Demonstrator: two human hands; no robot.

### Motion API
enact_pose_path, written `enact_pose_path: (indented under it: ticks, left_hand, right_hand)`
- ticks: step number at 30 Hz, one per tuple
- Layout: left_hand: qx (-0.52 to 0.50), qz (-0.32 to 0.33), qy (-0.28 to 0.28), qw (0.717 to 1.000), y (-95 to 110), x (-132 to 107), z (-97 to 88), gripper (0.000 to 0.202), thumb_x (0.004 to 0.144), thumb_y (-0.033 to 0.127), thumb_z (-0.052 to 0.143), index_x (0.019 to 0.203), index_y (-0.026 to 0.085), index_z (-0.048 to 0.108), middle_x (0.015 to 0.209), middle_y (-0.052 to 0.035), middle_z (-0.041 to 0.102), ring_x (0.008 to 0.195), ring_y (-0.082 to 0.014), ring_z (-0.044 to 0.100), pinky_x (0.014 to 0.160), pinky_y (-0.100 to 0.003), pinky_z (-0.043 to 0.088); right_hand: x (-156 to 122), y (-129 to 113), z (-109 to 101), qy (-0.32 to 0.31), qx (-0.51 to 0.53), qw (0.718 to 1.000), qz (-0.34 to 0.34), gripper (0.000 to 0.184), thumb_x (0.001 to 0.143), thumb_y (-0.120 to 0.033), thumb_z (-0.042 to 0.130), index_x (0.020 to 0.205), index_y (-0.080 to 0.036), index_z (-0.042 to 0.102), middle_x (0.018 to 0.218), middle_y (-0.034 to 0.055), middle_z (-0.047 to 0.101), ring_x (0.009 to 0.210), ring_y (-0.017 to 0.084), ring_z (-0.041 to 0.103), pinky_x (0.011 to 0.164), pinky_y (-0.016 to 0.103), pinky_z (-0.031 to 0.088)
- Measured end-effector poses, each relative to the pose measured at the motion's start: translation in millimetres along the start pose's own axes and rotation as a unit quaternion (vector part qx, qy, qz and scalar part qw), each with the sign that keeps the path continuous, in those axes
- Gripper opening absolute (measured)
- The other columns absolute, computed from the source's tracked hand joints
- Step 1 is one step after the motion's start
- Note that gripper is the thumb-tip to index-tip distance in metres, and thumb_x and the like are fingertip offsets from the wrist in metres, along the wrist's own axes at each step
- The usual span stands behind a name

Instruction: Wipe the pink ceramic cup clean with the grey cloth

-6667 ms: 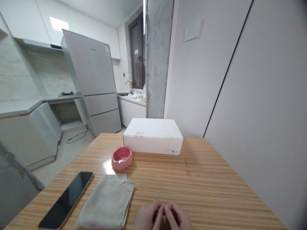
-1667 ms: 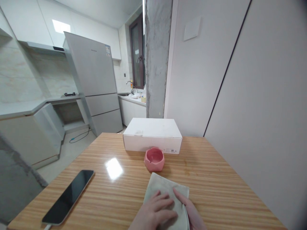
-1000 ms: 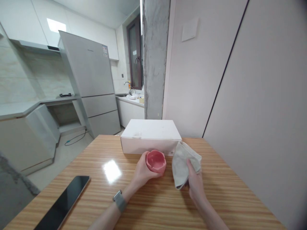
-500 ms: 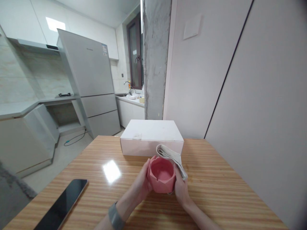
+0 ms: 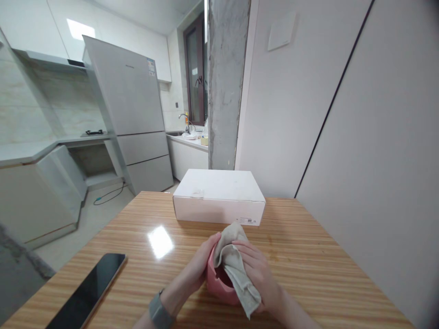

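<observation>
A small pink bowl (image 5: 218,283) is tipped toward me just above the wooden table (image 5: 308,260). My left hand (image 5: 202,265) wraps round its left side and holds it. My right hand (image 5: 258,273) grips a folded grey cloth (image 5: 236,267) and presses it over the bowl's rim and into its opening. The cloth hangs down past the bowl's right side and hides most of that side. A grey watch is on my left wrist.
A white cardboard box (image 5: 219,195) lies at the table's far edge, just beyond my hands. A black phone (image 5: 87,290) lies face up near the table's front left. A wall runs along the table's right side. A fridge (image 5: 132,109) and kitchen counters stand beyond.
My left hand picked up the bowl and my right hand picked up the cloth from the table. The cloth has moved from behind the bowl to over its rim and into it.
</observation>
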State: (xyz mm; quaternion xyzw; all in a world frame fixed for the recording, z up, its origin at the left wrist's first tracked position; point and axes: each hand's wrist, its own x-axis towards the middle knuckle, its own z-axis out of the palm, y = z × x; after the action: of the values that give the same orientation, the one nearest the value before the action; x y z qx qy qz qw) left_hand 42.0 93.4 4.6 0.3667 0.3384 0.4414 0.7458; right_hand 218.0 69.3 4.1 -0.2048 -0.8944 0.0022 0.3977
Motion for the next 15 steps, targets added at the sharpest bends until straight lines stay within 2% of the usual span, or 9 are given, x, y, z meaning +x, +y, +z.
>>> enact_pose_path:
  ticks: [3,5,8,10,12,15]
  left_hand:
    - [0.034,0.052,0.036,0.997,-5.5,3.7,-3.4,0.033,0.092,0.037,0.057,0.119,0.017,0.059,0.122,-0.0079,0.060,0.102,-0.0239,0.061,0.086,-0.043,0.053]
    - [0.039,0.069,0.044,0.996,-8.9,5.6,-4.4,0.033,0.092,0.035,0.057,0.120,0.018,0.058,0.123,-0.0078,0.058,0.104,-0.0234,0.060,0.087,-0.043,0.053]
    - [0.049,0.103,0.058,0.992,-12.7,5.4,-1.8,0.025,0.088,0.038,0.061,0.099,0.015,0.064,0.100,-0.0052,0.066,0.094,-0.0201,0.060,0.087,-0.034,0.048]
    - [0.052,0.119,0.068,0.989,-13.2,2.7,2.0,0.025,0.083,0.041,0.064,0.085,0.016,0.062,0.083,-0.0021,0.065,0.085,-0.0181,0.058,0.082,-0.029,0.045]
    - [0.045,0.117,0.075,0.989,-12.3,-1.6,5.9,0.027,0.079,0.043,0.067,0.083,0.017,0.060,0.079,-0.0008,0.064,0.080,-0.0165,0.057,0.076,-0.027,0.043]
    - [0.014,0.097,0.059,0.993,-10.1,-7.8,9.5,0.029,0.079,0.042,0.068,0.091,0.018,0.059,0.080,0.0002,0.064,0.075,-0.0143,0.056,0.070,-0.025,0.043]
  right_hand:
    - [6.4,-2.9,-1.6,-0.059,-0.020,0.998,0.024,0.054,0.080,-0.041,0.048,0.126,-0.012,0.055,0.119,0.0166,0.069,0.113,0.029,0.063,0.105,0.046,0.044]
    - [9.6,-3.6,-1.5,-0.098,-0.030,0.993,0.065,0.057,0.072,-0.034,0.051,0.124,-0.010,0.058,0.125,0.0178,0.065,0.117,0.030,0.060,0.108,0.046,0.041]
    - [12.3,-3.9,0.3,-0.138,-0.037,0.981,0.128,0.062,0.063,-0.026,0.053,0.121,-0.007,0.061,0.129,0.0186,0.063,0.122,0.031,0.056,0.112,0.045,0.037]
    - [12.1,-4.2,2.0,-0.148,-0.034,0.978,0.145,0.063,0.061,-0.026,0.052,0.120,-0.006,0.062,0.129,0.0187,0.063,0.123,0.030,0.055,0.113,0.044,0.036]
    - [10.1,-4.2,3.9,-0.142,-0.033,0.978,0.146,0.062,0.062,-0.028,0.051,0.120,-0.007,0.062,0.127,0.0188,0.064,0.122,0.031,0.056,0.112,0.045,0.036]
    - [4.8,-3.3,6.8,-0.114,-0.036,0.985,0.127,0.063,0.063,-0.030,0.051,0.121,-0.008,0.061,0.126,0.0193,0.065,0.121,0.032,0.056,0.111,0.047,0.036]
